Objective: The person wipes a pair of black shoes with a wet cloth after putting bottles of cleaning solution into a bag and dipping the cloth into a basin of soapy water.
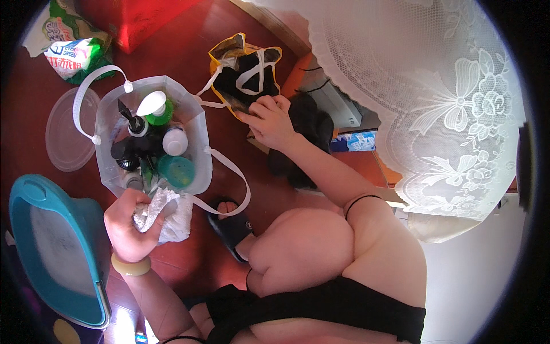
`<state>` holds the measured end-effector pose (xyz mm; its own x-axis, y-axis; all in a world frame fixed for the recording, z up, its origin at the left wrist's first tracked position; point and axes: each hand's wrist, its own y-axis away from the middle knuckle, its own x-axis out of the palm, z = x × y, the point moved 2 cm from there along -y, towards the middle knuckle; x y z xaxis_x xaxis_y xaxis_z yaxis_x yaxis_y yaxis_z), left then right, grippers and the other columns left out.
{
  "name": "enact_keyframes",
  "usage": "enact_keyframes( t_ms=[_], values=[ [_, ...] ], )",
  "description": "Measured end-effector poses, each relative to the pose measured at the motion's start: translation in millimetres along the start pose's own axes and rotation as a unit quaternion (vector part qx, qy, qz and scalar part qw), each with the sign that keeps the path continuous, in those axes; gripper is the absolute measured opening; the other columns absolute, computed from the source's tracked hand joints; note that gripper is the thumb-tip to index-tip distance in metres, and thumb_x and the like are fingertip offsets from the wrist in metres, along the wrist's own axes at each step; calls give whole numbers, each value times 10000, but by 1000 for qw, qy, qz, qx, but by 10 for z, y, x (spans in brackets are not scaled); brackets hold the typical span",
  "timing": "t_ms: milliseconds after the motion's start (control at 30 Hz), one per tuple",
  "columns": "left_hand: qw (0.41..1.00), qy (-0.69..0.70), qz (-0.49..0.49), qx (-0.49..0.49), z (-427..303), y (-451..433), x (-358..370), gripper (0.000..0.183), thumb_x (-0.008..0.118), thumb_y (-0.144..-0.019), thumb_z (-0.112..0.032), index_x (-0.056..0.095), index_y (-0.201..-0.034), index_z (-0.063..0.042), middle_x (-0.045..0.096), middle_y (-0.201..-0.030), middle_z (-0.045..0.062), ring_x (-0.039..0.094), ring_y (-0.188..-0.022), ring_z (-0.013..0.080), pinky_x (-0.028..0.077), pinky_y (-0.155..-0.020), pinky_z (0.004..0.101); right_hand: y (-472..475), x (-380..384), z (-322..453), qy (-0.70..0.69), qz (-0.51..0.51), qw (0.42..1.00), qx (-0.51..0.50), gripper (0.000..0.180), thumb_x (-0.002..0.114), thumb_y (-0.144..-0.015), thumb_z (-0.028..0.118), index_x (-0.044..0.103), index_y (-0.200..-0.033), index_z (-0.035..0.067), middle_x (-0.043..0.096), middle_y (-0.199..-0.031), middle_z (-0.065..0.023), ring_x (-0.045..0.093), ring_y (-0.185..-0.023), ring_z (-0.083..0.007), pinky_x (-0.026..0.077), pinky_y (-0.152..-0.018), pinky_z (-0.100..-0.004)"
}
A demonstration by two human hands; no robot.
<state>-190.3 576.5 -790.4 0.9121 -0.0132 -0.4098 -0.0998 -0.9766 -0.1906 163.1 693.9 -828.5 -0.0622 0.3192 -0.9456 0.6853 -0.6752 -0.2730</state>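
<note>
My left hand (pixel 131 230), with a pale bangle at its wrist, grips a crumpled white cloth (pixel 176 221). That cloth is at the near rim of a translucent white tote bag (pixel 195 137). Inside the tote stand several bottles, among them a green pump bottle with a white head (pixel 153 104), a white-capped bottle (pixel 175 141) and a teal round-topped container (pixel 176 171). My right hand (pixel 270 118) has its fingers bent over the near edge of a yellow-edged bag (pixel 215 73). This bag has white handles and a dark inside; its contents are hard to make out.
A teal bucket (pixel 92 223) stands at the left, near a clear plastic lid (pixel 68 133) on the red floor (pixel 172 56). Green-and-white packages (pixel 71 60) lie at the upper left. White lace curtain (pixel 386 64) hangs at the right, beside a blue pack (pixel 354 142).
</note>
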Motion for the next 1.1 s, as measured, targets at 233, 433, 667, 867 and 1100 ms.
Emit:
enact_keyframes(
  t_ms=[233,433,667,867,1100],
  values=[
    [1000,-22,10,-1,5,-9,4,203,720,-700,-39,562,-824,-7,557,-665,72,530,-598,141,433,-570,268,65,-16,46,-22,-2,999,27,370,746,-700,145,697,-1057,230,556,-986,20,513,-1104,-209,301,-1008,-499],
    [1000,-17,19,-7,0,-18,-17,197,712,-698,-47,566,-825,-7,584,-682,86,556,-620,151,452,-594,274,84,4,42,-17,-20,998,57,344,782,-675,169,716,-1001,258,529,-1240,-10,453,-1213,-265,278,-1018,-531],
    [1000,-11,8,-16,-3,-6,13,196,714,-691,-44,562,-810,-8,577,-676,74,544,-609,146,445,-587,270,51,48,-71,-91,-88,980,154,329,798,-662,105,775,-943,275,260,-1544,-198,242,-1390,-460,197,-1126,-550],
    [1000,-19,10,-8,-1,7,2,185,717,-707,-41,561,-805,-14,561,-666,61,527,-596,131,431,-573,259,93,146,-399,-158,-114,955,223,296,819,-712,117,783,-980,240,22,-1604,-258,88,-1470,-470,147,-1199,-507],
    [1000,-13,10,-9,5,23,9,186,713,-712,-35,560,-816,-12,568,-671,61,540,-600,128,432,-570,260,121,88,-685,-186,-33,925,331,1058,938,-601,382,358,-1478,265,90,-1533,-260,137,-1435,-457,218,-1194,-528]
  ],
)
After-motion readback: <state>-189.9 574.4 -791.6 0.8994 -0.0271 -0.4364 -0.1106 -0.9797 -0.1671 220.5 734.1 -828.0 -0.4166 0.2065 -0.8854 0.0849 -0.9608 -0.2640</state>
